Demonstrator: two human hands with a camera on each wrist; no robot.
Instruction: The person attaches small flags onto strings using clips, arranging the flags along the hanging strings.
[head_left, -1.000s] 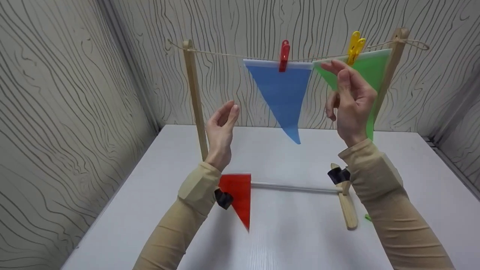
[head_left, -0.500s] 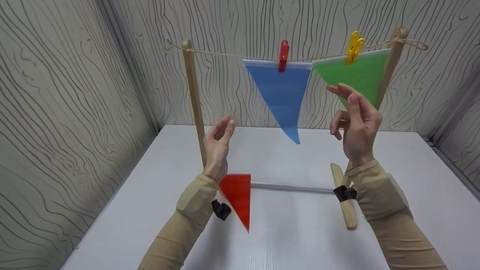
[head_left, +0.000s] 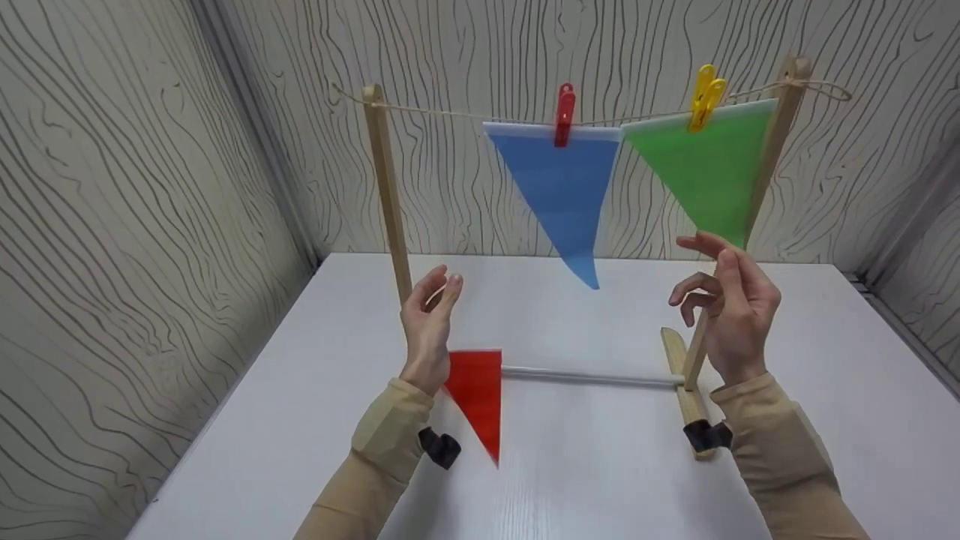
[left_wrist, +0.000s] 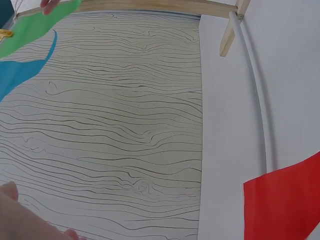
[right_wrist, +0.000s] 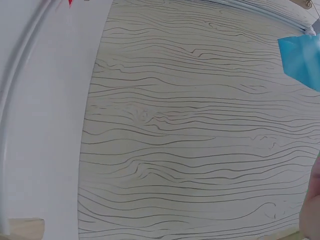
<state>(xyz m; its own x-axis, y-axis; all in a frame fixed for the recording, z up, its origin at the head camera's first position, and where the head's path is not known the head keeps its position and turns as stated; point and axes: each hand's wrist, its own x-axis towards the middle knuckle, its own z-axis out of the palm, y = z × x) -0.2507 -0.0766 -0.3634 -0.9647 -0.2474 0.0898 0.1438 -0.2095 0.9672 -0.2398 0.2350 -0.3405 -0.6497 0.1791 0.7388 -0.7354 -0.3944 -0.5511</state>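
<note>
In the head view a blue pennant [head_left: 556, 196] hangs from a string, clipped by a red clothespin [head_left: 565, 114]. To its right a green pennant [head_left: 706, 169] hangs under a yellow clothespin [head_left: 705, 99]. My right hand [head_left: 739, 315], holding nothing, has its fingers loosely bent near the green pennant's lower end, in front of the right post [head_left: 772, 157]. My left hand [head_left: 427, 326] is also without anything in it, fingers loosely curved beside the left post [head_left: 386, 191]. A red pennant [head_left: 484, 397] lies low, just right of the left wrist.
A white rod [head_left: 589, 376] runs low across the stand to a wooden foot [head_left: 676, 352] on the right. The string [head_left: 442, 112] between blue pennant and left post is bare. A wood-grain patterned wall [left_wrist: 115, 115] rises behind the white table [head_left: 585, 480].
Both hands have come down. The right one has dropped from beside the yellow clothespin to the green pennant's lower end; the left has sunk along its post. The hanging pennants stay on the string.
</note>
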